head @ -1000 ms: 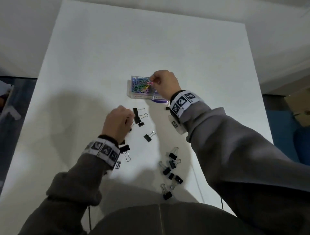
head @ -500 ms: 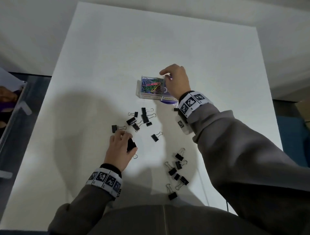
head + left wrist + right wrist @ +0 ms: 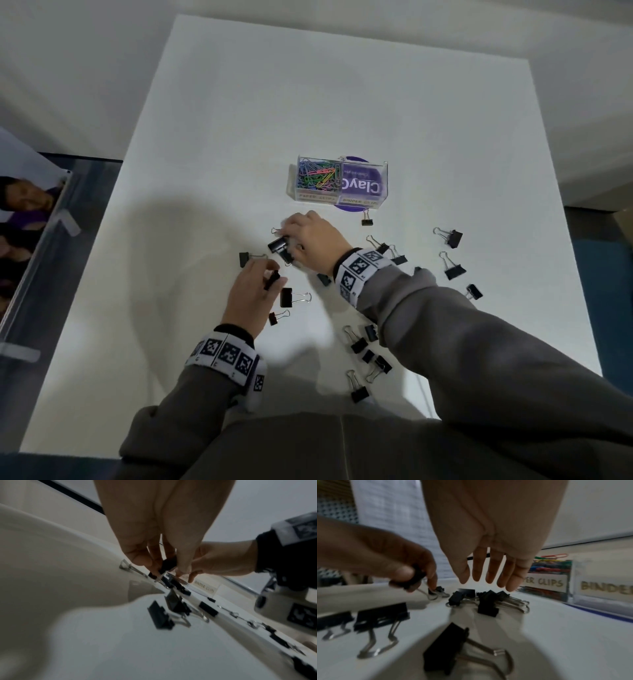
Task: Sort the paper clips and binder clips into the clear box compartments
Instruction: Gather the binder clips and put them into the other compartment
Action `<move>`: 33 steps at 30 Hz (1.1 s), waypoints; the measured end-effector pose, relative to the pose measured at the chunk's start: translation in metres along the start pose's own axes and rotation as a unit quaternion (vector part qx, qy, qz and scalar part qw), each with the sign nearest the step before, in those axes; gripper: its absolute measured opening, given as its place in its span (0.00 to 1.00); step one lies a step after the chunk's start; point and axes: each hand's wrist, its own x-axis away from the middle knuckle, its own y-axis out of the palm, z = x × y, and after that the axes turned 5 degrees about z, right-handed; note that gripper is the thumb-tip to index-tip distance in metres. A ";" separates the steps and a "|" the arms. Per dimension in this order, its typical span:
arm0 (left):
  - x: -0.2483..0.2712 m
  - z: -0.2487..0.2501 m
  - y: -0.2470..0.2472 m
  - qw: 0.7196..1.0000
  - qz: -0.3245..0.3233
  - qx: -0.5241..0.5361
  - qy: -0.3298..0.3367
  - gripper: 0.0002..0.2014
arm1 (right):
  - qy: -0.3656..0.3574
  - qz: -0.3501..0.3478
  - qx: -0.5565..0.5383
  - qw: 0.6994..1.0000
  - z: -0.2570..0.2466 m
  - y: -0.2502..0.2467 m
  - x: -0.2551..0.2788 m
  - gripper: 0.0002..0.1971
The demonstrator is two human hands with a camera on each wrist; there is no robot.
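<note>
A clear two-compartment box (image 3: 384,178) stands mid-table. Its left compartment holds coloured paper clips (image 3: 315,176); its right one shows only a purple label. In the right wrist view the box fronts read "PAPER CLIPS" (image 3: 544,582) and "BINDER" (image 3: 606,588). My left hand (image 3: 265,274) pinches a black binder clip (image 3: 273,280), seen close in the left wrist view (image 3: 169,563). My right hand (image 3: 296,236) hovers with straight, spread fingers (image 3: 491,573) just above a cluster of binder clips (image 3: 488,599) and holds nothing.
Several more black binder clips lie loose: one by the box (image 3: 366,221), some at the right (image 3: 454,270), some near the front edge (image 3: 358,344). The white table (image 3: 239,102) ends at the left, with a dark glass panel (image 3: 41,240) beyond.
My right hand has left the box and come back down over the cluster of binder clips. My left hand has kept the binder clip it picked up.
</note>
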 end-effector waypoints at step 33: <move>-0.058 0.007 -0.020 0.998 -0.052 -0.023 -0.038 0.08 | 0.272 0.250 -0.184 0.911 0.099 -0.091 -0.008 0.10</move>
